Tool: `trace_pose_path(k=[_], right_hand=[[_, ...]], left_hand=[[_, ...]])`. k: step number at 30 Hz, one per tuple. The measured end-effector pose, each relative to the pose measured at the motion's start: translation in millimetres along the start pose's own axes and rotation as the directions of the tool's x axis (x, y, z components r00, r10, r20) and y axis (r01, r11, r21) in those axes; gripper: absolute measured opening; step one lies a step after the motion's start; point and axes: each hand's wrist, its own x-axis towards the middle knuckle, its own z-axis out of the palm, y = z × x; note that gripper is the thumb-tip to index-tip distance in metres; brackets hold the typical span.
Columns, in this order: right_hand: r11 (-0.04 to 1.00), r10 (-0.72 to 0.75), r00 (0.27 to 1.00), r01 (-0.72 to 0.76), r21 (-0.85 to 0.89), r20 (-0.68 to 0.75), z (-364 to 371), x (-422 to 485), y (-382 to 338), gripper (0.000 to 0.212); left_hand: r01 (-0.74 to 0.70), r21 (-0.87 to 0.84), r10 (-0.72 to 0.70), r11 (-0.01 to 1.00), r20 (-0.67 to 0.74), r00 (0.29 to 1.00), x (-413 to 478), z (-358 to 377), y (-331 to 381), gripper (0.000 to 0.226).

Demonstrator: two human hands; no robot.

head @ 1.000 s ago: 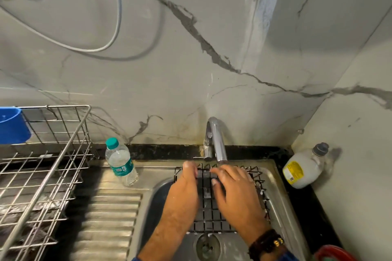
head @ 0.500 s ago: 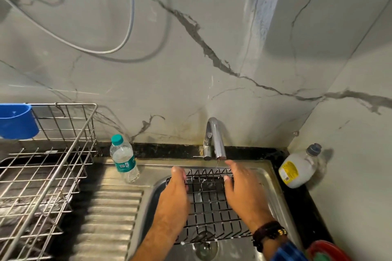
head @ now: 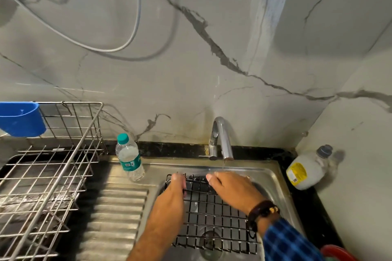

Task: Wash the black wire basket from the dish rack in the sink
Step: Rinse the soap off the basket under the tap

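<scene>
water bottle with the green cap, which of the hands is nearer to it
Left. The left hand rests on the basket's left edge, just right of the water bottle; the right hand lies further right, below the tap.

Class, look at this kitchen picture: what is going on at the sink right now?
A person is washing a black wire basket in a steel sink. The left hand curls over its far left edge, while the right hand lies across its far right part. A thin trickle falls from the tap just beyond the fingers. The metal dish rack stands to the left, with a water bottle beside it.
</scene>
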Motion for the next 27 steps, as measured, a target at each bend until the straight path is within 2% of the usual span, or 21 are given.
trace_pose_path(k=[3, 7, 9, 11, 15, 18, 19, 21, 22, 23, 25, 27], right_hand=[[0.994, -0.011, 0.982, -0.01, 0.111, 0.188, -22.2, 0.8, 5.7, 0.041], [0.985, -0.016, 0.974, -0.024, 0.173, 0.226, -43.7, 0.3, 7.4, 0.035], [0.993, -0.054, 0.965, 0.025, 0.114, 0.258, -50.5, -3.2, 3.7, 0.038], [0.993, -0.115, 0.968, 0.118, 0.0, 0.224, -50.5, -5.2, 2.3, 0.035], [0.982, -0.184, 0.983, 0.185, -0.043, 0.016, -45.3, -8.7, 3.1, 0.029], [0.955, -0.219, 0.97, 0.19, -0.228, -0.109, -39.6, -12.7, 6.1, 0.031], [0.948, -0.227, 0.964, 0.186, -0.26, -0.136, -37.3, -14.4, 8.9, 0.031], [0.952, -0.232, 0.96, 0.19, -0.241, -0.157, -31.4, -15.5, 16.4, 0.03], [0.955, -0.239, 0.959, 0.204, -0.215, -0.15, -28.4, -15.0, 20.3, 0.028], [0.953, -0.26, 0.956, 0.232, -0.197, -0.132, -25.5, -14.4, 22.5, 0.027], [0.931, -0.327, 0.94, 0.303, -0.202, -0.099, -20.3, -12.1, 25.5, 0.024], [0.901, -0.391, 0.916, 0.361, -0.241, -0.09, -18.1, -11.9, 22.7, 0.022]], left_hand=[[-0.001, -0.046, 0.0, 0.999, -0.02, 1.0, -4.0, 2.4, 0.2, 0.048], [-0.067, 0.054, 0.07, 0.996, -0.05, 0.996, -2.0, 6.1, -5.8, 0.034], [-0.065, 0.102, 0.072, 0.993, -0.067, 0.995, 2.3, 8.5, -6.0, 0.036], [-0.105, 0.19, 0.117, 0.976, -0.054, 0.992, 4.3, 7.7, -4.2, 0.04], [-0.197, 0.444, 0.243, 0.874, -0.048, 0.969, 14.5, 4.7, -2.4, 0.042], [-0.144, 0.563, 0.166, 0.814, 0.014, 0.986, 14.9, 8.2, -6.0, 0.054], [-0.176, 0.58, 0.184, 0.796, 0.045, 0.982, 11.7, 9.1, -8.4, 0.053], [-0.23, 0.548, 0.296, 0.804, -0.034, 0.954, 6.4, 9.1, -13.3, 0.034], [-0.221, 0.558, 0.34, 0.8, -0.117, 0.933, 7.8, 9.1, -14.3, 0.03], [-0.201, 0.573, 0.324, 0.795, -0.122, 0.938, 12.1, 9.2, -11.1, 0.034], [-0.248, 0.666, 0.356, 0.703, -0.028, 0.934, 30.3, 15.3, -0.7, 0.047], [-0.348, 0.687, 0.343, 0.638, 0.151, 0.927, 50.5, 21.8, 8.4, 0.052]])
